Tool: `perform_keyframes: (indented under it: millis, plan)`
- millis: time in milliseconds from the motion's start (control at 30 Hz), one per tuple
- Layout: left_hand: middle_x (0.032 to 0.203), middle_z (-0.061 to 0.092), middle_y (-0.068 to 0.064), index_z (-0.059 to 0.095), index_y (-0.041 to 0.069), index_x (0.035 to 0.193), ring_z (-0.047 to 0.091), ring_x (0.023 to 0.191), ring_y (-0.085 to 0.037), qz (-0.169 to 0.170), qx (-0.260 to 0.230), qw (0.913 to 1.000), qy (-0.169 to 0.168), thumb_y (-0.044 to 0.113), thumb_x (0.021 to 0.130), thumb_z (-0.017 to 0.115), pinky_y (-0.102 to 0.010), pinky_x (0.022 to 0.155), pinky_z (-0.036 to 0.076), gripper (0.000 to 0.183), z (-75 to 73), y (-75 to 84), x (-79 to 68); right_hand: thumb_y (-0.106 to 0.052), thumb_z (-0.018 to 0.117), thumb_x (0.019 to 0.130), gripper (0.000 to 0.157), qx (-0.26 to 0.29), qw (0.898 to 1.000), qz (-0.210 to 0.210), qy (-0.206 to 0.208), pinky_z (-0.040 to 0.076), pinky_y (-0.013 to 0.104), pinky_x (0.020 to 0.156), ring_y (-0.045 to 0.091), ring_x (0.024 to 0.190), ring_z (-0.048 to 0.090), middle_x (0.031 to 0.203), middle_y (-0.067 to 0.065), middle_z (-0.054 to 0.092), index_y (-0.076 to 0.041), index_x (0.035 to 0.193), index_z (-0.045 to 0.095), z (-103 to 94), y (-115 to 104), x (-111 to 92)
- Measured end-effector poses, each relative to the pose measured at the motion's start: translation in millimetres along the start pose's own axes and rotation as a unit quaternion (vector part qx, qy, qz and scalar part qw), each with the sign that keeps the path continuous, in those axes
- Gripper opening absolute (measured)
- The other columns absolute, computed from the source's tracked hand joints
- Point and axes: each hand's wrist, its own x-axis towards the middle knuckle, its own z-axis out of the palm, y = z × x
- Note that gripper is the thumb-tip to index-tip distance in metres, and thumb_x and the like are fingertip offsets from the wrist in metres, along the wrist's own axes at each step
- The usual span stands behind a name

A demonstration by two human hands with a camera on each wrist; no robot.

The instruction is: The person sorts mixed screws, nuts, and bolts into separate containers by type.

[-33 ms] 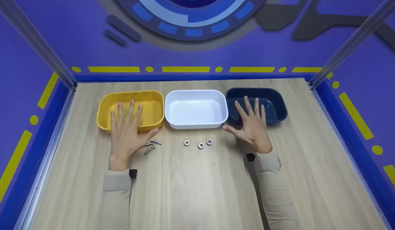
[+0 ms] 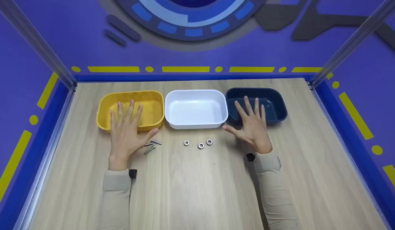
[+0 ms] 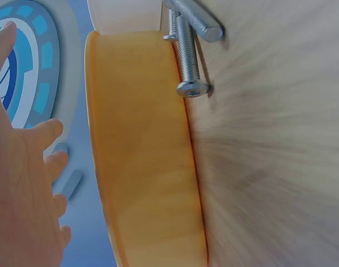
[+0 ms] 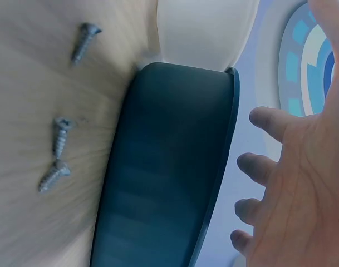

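Observation:
My left hand (image 2: 125, 137) is held with spread, straight fingers over the front of the yellow bin (image 2: 155, 111), holding nothing. Beside its thumb lie silver bolts (image 2: 149, 150), partly covered in the head view; the left wrist view shows three bolts (image 3: 187, 58) by the yellow bin's wall. Fingers likewise spread, my right hand (image 2: 253, 131) hovers over the front of the dark blue bin (image 2: 274, 108) and holds nothing. In the right wrist view, three small screws (image 4: 60, 136) lie before that bin, hidden in the head view. Three hex nuts (image 2: 201, 146) sit between the hands.
A white bin (image 2: 197, 110) stands in the middle, with the yellow and dark blue bins close against its sides. All stand toward the back of a light wood table (image 2: 197, 191). Blue walls (image 2: 197, 57) with yellow markings enclose the table at the back and both sides.

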Motion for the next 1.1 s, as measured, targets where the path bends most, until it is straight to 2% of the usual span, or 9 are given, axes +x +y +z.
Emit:
perform_keyframes:
  millis: [433,700,833,1100]
  plan:
    - [0.18,0.018,-0.009,0.033,0.019,0.17,0.001,0.167,-0.044,-0.007,-0.009,0.9999,-0.006,0.084,0.088,0.057,-0.063,0.134,-0.004,0.107,-7.0,-6.5,1.5,-0.087,0.068,0.078,0.116,0.02,1.0,-0.002,0.011,0.001,0.068,0.133,0.048,0.165,0.003,0.18,0.013,0.017,-0.025,0.17,0.033,-8.9,-4.4,2.9]
    - [0.18,0.018,-0.012,0.03,0.008,0.169,0.001,0.167,-0.043,-0.026,-0.015,0.9995,-0.009,0.082,0.089,0.058,-0.062,0.135,-0.005,0.113,-11.3,-14.1,-7.0,-0.085,0.069,0.08,0.114,0.039,0.999,-0.013,0.002,0.005,0.068,0.133,0.047,0.166,0.006,0.18,0.012,0.017,-0.022,0.169,0.036,-13.7,-4.3,0.3]
    - [0.179,0.02,-0.014,0.029,0.004,0.168,0.004,0.166,-0.045,-0.031,-0.01,0.9995,-0.002,0.082,0.088,0.06,-0.063,0.135,-0.002,0.116,-14.6,-22.0,-10.9,-0.082,0.072,0.079,0.112,0.05,0.998,-0.029,0.015,0.009,0.069,0.133,0.048,0.165,0.012,0.178,0.013,0.023,-0.02,0.167,0.04,-12.1,-7.3,2.3]
    - [0.178,0.022,-0.016,0.027,0.0,0.168,0.009,0.166,-0.046,-0.031,-0.021,0.9993,-0.002,0.079,0.089,0.061,-0.062,0.135,-0.001,0.117,-23.6,-35.2,-7.1,-0.076,0.076,0.081,0.106,0.088,0.994,-0.053,0.032,0.015,0.067,0.132,0.044,0.164,0.019,0.175,0.012,0.033,-0.017,0.164,0.044,-11.3,-20.1,0.3]
